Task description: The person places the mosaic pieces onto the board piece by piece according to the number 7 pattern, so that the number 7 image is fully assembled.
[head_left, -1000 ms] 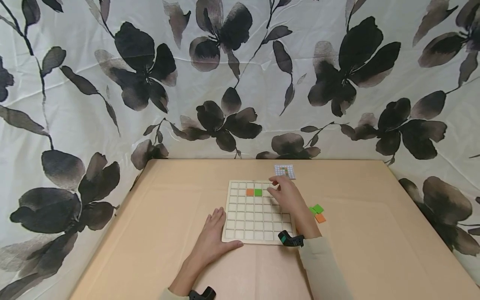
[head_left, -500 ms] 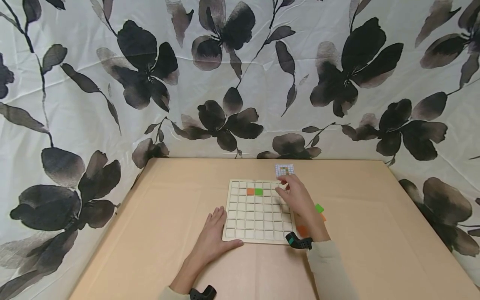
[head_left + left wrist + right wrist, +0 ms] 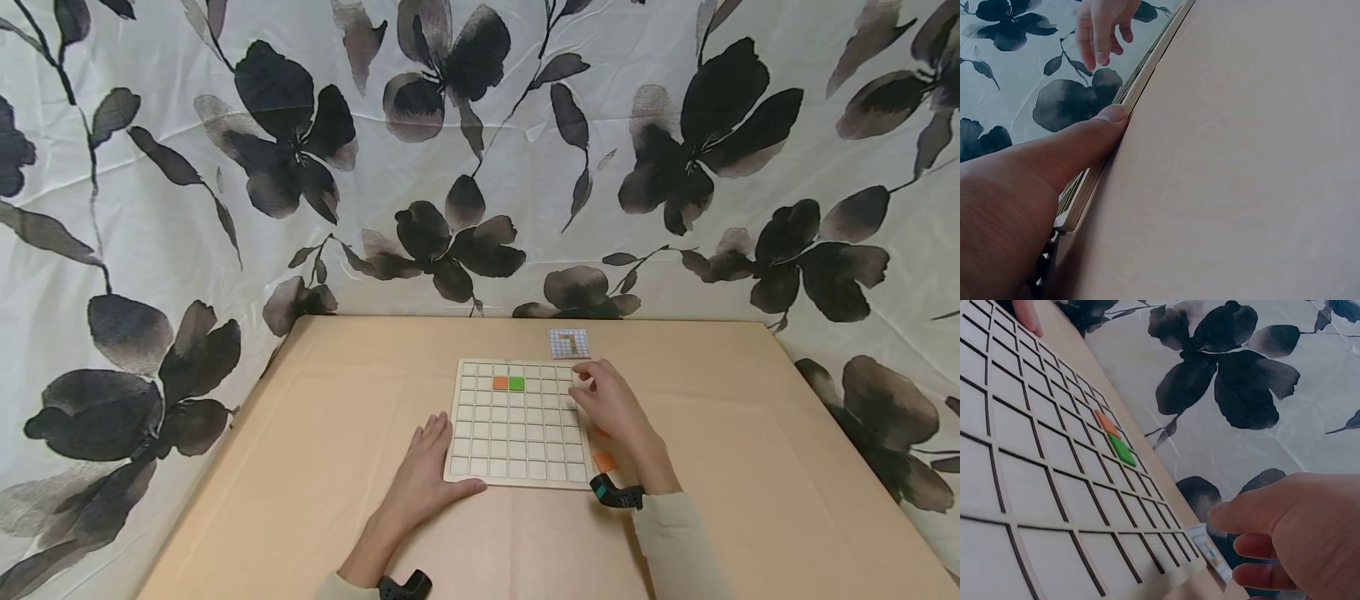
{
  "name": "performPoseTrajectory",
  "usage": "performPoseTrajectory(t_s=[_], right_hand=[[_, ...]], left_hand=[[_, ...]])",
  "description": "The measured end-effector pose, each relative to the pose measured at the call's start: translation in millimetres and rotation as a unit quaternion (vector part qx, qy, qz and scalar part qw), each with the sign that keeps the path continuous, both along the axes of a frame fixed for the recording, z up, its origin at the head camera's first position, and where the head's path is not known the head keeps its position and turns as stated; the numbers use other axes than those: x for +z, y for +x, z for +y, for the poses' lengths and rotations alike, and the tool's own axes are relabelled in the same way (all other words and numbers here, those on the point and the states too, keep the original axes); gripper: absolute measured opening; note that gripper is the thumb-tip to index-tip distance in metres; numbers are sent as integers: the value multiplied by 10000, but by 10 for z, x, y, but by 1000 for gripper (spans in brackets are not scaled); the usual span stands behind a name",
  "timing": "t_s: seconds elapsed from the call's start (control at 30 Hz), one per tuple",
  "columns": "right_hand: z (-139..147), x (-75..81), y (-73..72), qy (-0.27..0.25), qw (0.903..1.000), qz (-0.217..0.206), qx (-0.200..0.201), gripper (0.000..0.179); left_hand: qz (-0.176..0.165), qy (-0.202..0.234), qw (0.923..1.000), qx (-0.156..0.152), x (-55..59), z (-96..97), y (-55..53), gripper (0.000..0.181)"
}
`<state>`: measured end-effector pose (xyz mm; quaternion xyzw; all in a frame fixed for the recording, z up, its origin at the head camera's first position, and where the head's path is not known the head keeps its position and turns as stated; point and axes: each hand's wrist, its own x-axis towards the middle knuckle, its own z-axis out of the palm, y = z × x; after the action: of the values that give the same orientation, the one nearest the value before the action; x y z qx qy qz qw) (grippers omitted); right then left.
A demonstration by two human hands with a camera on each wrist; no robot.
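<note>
A pale square grid board (image 3: 517, 425) lies on the table, with an orange tile (image 3: 500, 383) and a green tile (image 3: 517, 383) side by side in its second row from the far edge. My left hand (image 3: 427, 475) rests against the board's near left corner, fingers straight along the left side; in the left wrist view its thumb (image 3: 1094, 134) touches the front edge. Over the board's far right edge hovers my right hand (image 3: 611, 408), fingers loosely bent. Nothing shows between them in the right wrist view, where the green tile (image 3: 1122, 450) sits in the grid.
Behind the board lies a small card (image 3: 567, 342) printed with a coloured grid pattern. A loose orange tile (image 3: 603, 462) is beside the board's right edge, by my right wrist. A floral cloth (image 3: 450, 167) hangs behind the table (image 3: 360, 367).
My right hand has moved right, from over the board to its right edge. The forearm now covers the loose green tiles, and an orange tile shows beside the wrist. My left hand stays put.
</note>
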<state>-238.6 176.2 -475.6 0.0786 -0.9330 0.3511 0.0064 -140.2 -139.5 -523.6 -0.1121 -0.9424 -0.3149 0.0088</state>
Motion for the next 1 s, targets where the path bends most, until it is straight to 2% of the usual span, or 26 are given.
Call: performPoseTrajectory(t_s=[0.27, 0.5, 0.63, 1.0], right_hand=[[154, -52, 32, 74, 9998, -173, -14, 43], [277, -145, 19, 250, 9992, -284, 98, 45], [322, -147, 16, 293, 9989, -317, 171, 45], [401, -114, 19, 316, 9944, -908, 435, 39]], left_hand=[[-45, -11, 10000, 28, -14, 32, -16, 116], [-4, -34, 10000, 72, -17, 43, -31, 117], [0, -39, 10000, 75, -10, 47, -33, 117], [-49, -49, 9999, 87, 13, 58, -31, 116]])
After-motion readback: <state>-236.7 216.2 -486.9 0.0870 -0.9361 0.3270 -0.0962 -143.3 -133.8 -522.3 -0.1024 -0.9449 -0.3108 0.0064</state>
